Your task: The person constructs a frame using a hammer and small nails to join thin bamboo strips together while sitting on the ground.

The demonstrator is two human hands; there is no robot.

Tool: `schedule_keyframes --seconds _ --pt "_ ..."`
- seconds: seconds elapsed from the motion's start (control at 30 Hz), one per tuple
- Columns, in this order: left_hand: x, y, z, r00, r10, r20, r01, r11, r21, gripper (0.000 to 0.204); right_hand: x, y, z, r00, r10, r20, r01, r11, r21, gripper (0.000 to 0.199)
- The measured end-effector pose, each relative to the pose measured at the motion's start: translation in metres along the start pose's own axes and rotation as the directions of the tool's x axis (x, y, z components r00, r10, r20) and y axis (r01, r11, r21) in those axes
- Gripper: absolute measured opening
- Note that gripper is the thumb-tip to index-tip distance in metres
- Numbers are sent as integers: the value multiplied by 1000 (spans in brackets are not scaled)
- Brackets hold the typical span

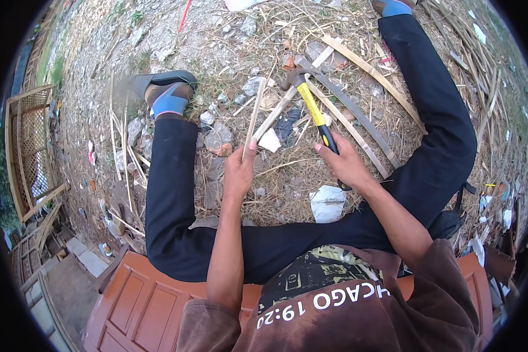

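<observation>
My left hand (239, 175) is closed around the lower end of a thin bamboo strip (257, 111) that points up and away from me. A second, wider strip (276, 113) starts beside my left thumb and slants to the right; I cannot tell if the hand grips it too. My right hand (347, 163) wraps the black grip of a claw hammer (312, 104) with a yellow shaft. The hammer's head is over the far end of the wider strip; whether they touch is unclear.
Long curved strips (376, 77) lie on the stony, straw-covered ground beyond my right hand. A pale flat fragment (327, 204) is between my legs. Beneath me is a reddish-brown panelled door (139, 308). A wooden lattice frame (19, 158) stands far left, near several thin sticks.
</observation>
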State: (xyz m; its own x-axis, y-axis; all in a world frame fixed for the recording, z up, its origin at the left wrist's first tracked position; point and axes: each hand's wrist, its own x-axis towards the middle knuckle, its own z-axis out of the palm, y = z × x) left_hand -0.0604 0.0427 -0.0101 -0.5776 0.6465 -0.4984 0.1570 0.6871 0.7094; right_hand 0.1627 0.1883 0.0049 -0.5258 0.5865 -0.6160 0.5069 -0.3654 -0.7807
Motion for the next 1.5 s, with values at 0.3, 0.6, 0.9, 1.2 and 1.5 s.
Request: schedule_keyframes --seconds 0.3,0.6,0.9,1.2,1.5 --pt "2 -5 -1 1000 -18 -3 18 999 -29 65 4 2 4 1000 -28 13 28 1000 13 29" --pt "1 5 0 999 20 -46 -17 999 52 61 4 4 2 998 -49 40 45 995 91 24" --pt "33 24 -14 992 80 97 -28 891 -453 53 -11 -32 61 992 -73 99 -45 528 848 29" --pt "32 104 -38 960 132 249 60 766 -640 58 -14 -71 68 810 -514 -283 567 562 602 30" --pt "23 117 -38 911 158 381 173 693 -700 56 12 -74 38 628 -711 -317 701 693 -167 27"
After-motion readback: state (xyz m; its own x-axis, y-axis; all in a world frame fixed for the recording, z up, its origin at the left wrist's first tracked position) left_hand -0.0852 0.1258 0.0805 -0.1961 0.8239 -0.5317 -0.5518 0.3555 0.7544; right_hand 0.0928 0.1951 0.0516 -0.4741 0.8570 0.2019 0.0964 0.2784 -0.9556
